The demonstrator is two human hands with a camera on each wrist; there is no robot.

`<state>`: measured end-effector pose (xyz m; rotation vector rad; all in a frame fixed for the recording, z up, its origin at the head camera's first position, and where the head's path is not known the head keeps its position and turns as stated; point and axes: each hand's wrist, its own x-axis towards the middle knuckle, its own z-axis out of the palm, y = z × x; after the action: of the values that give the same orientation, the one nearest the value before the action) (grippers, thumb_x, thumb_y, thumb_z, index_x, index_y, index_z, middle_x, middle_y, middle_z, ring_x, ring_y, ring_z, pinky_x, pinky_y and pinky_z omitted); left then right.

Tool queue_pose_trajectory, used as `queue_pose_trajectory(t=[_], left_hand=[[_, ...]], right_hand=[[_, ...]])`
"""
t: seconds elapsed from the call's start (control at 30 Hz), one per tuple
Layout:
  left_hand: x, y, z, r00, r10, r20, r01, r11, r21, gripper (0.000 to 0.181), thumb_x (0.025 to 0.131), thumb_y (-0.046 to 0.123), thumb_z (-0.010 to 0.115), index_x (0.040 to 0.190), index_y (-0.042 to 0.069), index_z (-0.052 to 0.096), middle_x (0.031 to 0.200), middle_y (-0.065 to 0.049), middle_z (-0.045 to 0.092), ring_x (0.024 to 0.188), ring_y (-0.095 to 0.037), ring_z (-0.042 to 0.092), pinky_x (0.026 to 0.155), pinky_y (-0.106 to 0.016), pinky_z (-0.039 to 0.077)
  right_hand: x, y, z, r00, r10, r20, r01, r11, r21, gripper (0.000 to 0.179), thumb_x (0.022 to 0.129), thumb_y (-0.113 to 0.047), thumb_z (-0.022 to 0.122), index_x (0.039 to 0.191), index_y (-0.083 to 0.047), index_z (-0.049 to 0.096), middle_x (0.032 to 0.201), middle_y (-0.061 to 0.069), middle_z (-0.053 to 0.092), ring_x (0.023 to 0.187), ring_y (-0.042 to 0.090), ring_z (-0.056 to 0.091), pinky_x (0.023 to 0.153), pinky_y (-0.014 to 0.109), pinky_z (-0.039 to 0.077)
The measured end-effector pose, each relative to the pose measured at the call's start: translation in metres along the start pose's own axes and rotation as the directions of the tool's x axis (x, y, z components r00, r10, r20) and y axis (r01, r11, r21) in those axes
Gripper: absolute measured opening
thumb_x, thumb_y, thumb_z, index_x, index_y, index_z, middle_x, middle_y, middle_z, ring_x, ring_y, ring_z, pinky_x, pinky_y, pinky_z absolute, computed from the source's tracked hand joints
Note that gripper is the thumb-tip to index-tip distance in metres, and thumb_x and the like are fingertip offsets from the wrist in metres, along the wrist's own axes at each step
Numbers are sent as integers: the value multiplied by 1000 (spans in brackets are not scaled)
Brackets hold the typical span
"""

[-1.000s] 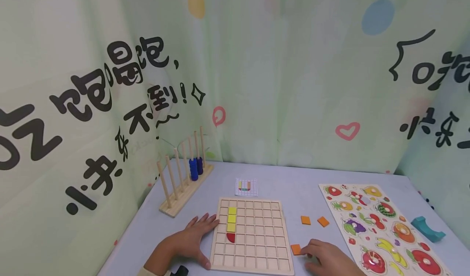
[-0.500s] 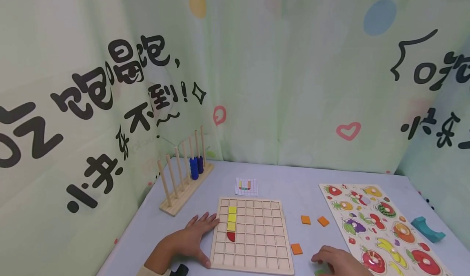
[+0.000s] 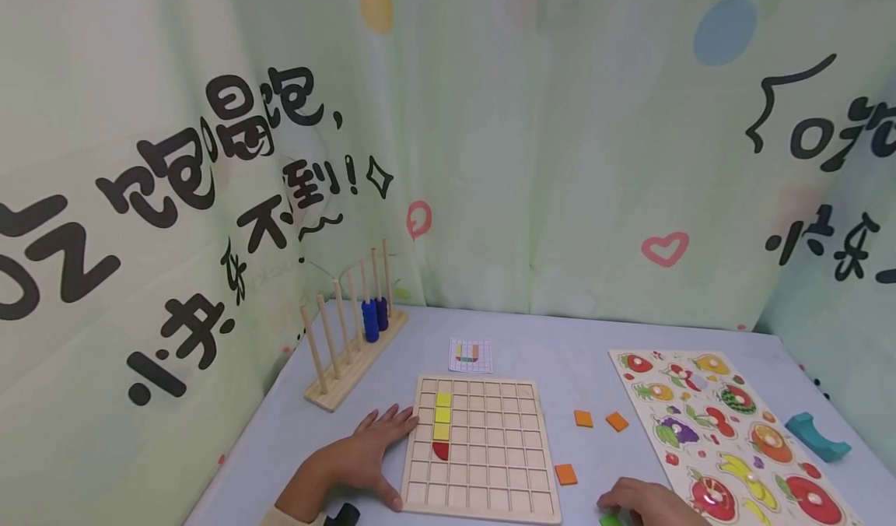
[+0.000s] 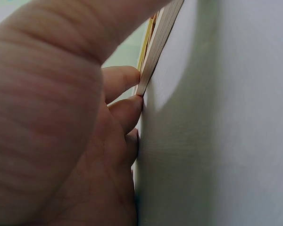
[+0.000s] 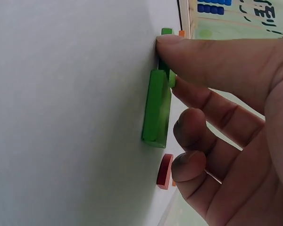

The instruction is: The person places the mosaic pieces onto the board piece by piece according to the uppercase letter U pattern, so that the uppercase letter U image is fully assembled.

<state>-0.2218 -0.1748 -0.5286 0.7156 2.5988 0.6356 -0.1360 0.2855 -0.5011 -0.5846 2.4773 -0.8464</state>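
My left hand (image 3: 367,456) lies with spread fingers along the left side of a wooden grid board (image 3: 490,448), thumb and fingertips against its edge. In one column of that board sit several yellow square tiles (image 3: 442,415) above a red rounded tile (image 3: 440,451). At the lower right of the head view is my right hand (image 3: 647,503). In the right wrist view its thumb and index finger pinch a green block (image 5: 166,31), mostly hidden by the thumb. A longer green block (image 5: 155,108) and a red piece (image 5: 164,172) lie close by on the table.
Orange square tiles (image 3: 565,475) lie right of the board. A small pattern card (image 3: 470,355) is behind it. A wooden peg stand (image 3: 357,362) with blue beads is at back left. A fruit puzzle sheet (image 3: 700,417) and a teal curved block (image 3: 817,437) lie at right.
My right hand has left the nearest orange tile and moved right and toward me, to the green blocks. My left hand stays at the board's edge.
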Motion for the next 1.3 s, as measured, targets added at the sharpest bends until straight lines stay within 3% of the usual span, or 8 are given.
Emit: queue_pose_trajectory(t=[0.4, 0.57, 0.87, 1.17, 1.3], left_hand=[[-1, 2, -1, 1000, 4, -1, -4, 1000, 5, 122, 52, 66, 84, 154, 25, 31, 160, 5, 20, 148, -24, 5, 116, -53, 0], [-2, 2, -1, 1000, 4, -3, -4, 1000, 5, 123, 51, 67, 84, 154, 24, 31, 161, 4, 20, 148, -25, 5, 116, -54, 0], [-1, 0, 0, 1000, 7, -6, -7, 1000, 6, 123, 51, 67, 84, 154, 24, 31, 161, 4, 20, 148, -25, 5, 116, -54, 0], [0, 1, -1, 1000, 5, -6, -5, 1000, 5, 122, 52, 67, 84, 154, 25, 31, 160, 4, 20, 148, -24, 5, 116, -54, 0], [0, 1, -1, 1000, 6, -3, -6, 1000, -2, 122, 52, 67, 84, 154, 26, 31, 160, 5, 20, 148, -25, 5, 116, -54, 0]], right_hand=[[5, 8, 2, 997, -72, 30, 70, 996, 47, 21, 88, -31, 72, 101, -15, 69, 92, -17, 52, 76, 2, 48, 66, 22, 45], [6, 6, 5, 999, -45, 20, 44, 999, 20, 25, 87, -35, 73, 103, -17, 69, 92, -16, 51, 76, 2, 47, 67, 22, 46], [11, 0, 2, 997, -83, -4, 83, 996, -7, 27, 90, -33, 69, 109, -15, 67, 98, -17, 50, 81, 2, 48, 76, 22, 49], [27, -19, 1, 991, -102, -85, 94, 992, -88, 25, 87, -35, 72, 108, -20, 71, 96, -21, 53, 78, 1, 47, 67, 24, 46], [32, -26, 3, 978, -174, -116, 157, 977, -146, 25, 88, -33, 72, 109, -20, 70, 100, -20, 53, 82, -1, 50, 72, 25, 50]])
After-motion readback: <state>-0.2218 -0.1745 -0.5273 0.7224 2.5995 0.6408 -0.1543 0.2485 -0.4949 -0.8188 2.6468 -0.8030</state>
